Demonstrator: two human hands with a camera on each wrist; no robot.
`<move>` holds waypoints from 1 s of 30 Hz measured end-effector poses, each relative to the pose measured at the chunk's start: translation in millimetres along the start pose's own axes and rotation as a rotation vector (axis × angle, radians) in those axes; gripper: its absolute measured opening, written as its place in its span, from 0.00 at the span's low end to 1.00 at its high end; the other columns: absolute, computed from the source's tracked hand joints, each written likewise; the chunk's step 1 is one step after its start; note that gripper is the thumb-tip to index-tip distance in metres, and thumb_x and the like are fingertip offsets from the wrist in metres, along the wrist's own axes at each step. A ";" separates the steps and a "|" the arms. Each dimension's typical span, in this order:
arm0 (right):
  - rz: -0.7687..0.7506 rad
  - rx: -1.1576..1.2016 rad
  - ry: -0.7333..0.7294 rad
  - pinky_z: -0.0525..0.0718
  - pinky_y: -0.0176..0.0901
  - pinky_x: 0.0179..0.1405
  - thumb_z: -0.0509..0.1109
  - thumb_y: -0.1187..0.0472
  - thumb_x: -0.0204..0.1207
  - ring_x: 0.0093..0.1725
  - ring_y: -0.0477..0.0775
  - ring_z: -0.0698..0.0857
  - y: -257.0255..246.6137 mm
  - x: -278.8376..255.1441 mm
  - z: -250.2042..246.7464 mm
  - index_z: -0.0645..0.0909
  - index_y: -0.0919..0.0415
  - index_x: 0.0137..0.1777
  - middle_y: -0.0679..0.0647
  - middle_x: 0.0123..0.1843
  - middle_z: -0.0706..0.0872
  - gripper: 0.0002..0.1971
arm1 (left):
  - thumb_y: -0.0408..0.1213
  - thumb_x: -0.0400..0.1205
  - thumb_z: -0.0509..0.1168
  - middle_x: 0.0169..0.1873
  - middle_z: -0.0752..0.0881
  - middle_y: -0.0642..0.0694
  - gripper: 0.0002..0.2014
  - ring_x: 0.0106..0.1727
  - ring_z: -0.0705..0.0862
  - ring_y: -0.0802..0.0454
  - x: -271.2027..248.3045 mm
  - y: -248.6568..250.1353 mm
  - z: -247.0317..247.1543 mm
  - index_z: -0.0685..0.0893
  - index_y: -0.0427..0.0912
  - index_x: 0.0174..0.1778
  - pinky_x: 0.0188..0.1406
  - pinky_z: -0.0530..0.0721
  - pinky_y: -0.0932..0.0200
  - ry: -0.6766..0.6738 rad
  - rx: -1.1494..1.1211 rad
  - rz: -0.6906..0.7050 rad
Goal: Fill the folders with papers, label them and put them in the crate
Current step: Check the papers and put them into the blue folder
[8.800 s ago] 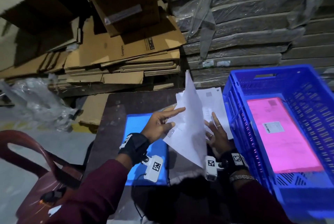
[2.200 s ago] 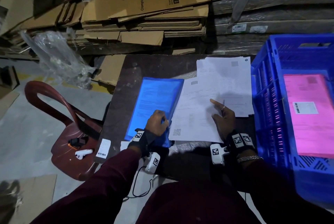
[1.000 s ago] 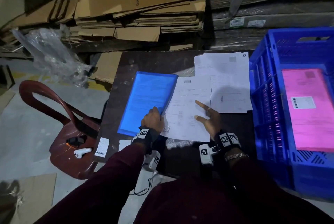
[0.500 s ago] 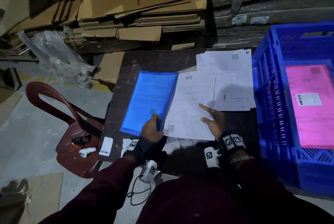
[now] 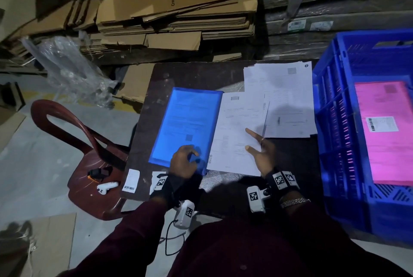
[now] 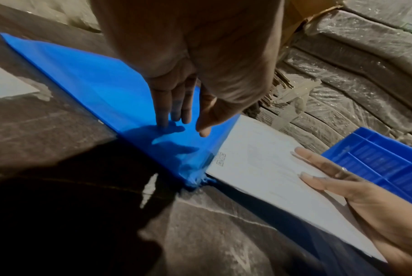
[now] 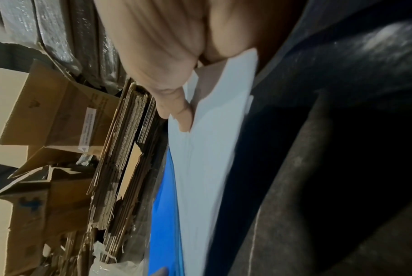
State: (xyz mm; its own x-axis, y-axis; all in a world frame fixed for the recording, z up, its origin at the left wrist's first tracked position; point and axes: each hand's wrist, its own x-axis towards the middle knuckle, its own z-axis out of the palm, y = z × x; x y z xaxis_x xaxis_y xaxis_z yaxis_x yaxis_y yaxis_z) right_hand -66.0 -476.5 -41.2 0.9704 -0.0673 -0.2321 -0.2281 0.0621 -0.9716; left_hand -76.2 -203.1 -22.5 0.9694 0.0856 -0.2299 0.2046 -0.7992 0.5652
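A blue translucent folder [image 5: 187, 124] lies on the dark table [image 5: 196, 75] with printed pages showing through it. My left hand [image 5: 183, 161] presses on the folder's near right corner with fairly straight fingers [image 6: 163, 115]. A white sheet [image 5: 237, 133] sticks out of the folder's right side, its left edge tucked under the cover. My right hand [image 5: 260, 151] lies on that sheet's near right corner with the fingers spread flat [image 6: 318, 158]. At the right stands a blue crate [image 5: 335, 120] holding a pink folder [image 5: 384, 142] with a barcode label [image 5: 382, 123].
A loose stack of white papers [image 5: 288, 97] lies at the table's far right, against the crate. Two barcode labels [image 5: 131, 179] lie at the table's near left edge. A red plastic chair [image 5: 89, 153] stands to the left. Flattened cardboard [image 5: 178, 8] is piled behind.
Over the last two seconds my right hand has slid the white sheet leftwards, further into the blue folder. My left hand stays at the folder's near corner. Little differs from half a second ago.
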 end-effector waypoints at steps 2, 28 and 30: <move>0.016 0.035 0.024 0.77 0.24 0.61 0.69 0.82 0.72 0.65 0.33 0.82 3.1 -1.5 3.3 0.83 0.59 0.70 0.47 0.67 0.85 0.29 | 0.24 0.70 0.68 0.74 0.76 0.42 0.26 0.74 0.75 0.40 6.7 -5.2 -9.8 0.85 0.46 0.64 0.64 0.79 0.44 -0.011 0.100 -0.020; 0.038 -0.512 0.054 0.55 0.30 0.76 0.64 0.64 0.76 0.82 0.52 0.61 14.3 7.5 78.7 0.55 0.65 0.85 0.60 0.84 0.61 0.37 | 0.29 0.73 0.74 0.80 0.67 0.40 0.45 0.78 0.69 0.39 63.2 -70.6 -90.1 0.60 0.47 0.84 0.71 0.71 0.49 -0.150 0.016 -0.096; 0.025 -0.585 0.080 0.51 0.26 0.76 0.61 0.65 0.73 0.83 0.59 0.60 12.8 3.7 82.4 0.52 0.70 0.84 0.65 0.84 0.58 0.39 | 0.30 0.74 0.75 0.81 0.62 0.39 0.45 0.80 0.65 0.39 62.5 -69.9 -87.4 0.58 0.49 0.85 0.73 0.69 0.50 -0.198 0.001 -0.083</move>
State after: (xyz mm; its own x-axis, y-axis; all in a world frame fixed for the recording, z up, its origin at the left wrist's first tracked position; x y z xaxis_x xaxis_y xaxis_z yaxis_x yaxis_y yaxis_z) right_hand -58.7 -394.0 -50.8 0.9601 -0.1492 -0.2363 -0.2794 -0.4937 -0.8235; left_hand -18.1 -89.9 -7.1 0.9039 0.0328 -0.4264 0.2822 -0.7949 0.5371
